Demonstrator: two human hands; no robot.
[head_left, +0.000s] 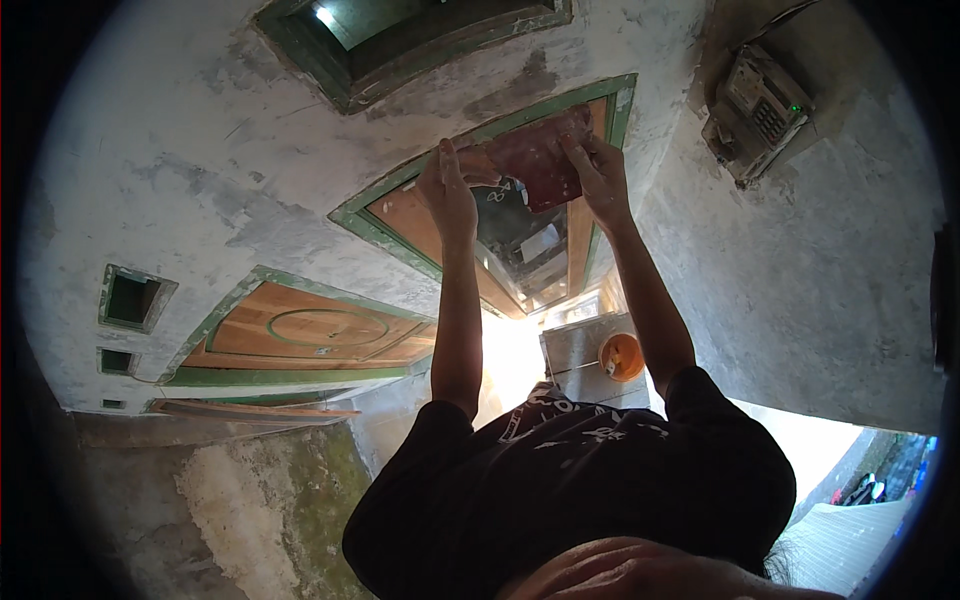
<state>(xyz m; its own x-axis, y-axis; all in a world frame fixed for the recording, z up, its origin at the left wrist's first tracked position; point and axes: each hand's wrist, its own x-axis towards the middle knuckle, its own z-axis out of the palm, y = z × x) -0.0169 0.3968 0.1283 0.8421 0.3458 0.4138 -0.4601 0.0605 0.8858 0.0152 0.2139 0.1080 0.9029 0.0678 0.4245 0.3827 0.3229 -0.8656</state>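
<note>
Both my arms are stretched out, with a dark reddish-brown sheet of sandpaper (542, 160) held between my hands. Its lower left edge looks ragged and torn. My right hand (600, 178) pinches the right end, thumb lying over its face. At the left end my left hand (446, 198) is closed, thumb pointing up, by a lighter curled part of the sheet; its fingertips are partly hidden. Just beyond the sheet is a green-framed wooden panel (402, 219) with dark, reflective glass (505, 225) in its middle.
A wooden door panel with an oval moulding (325, 325) stands to the left in the patchy grey wall (230, 190). Small square openings (132, 298) lie further left. A keypad device (765, 110) hangs at the upper right. An orange bucket (622, 357) sits below my right forearm.
</note>
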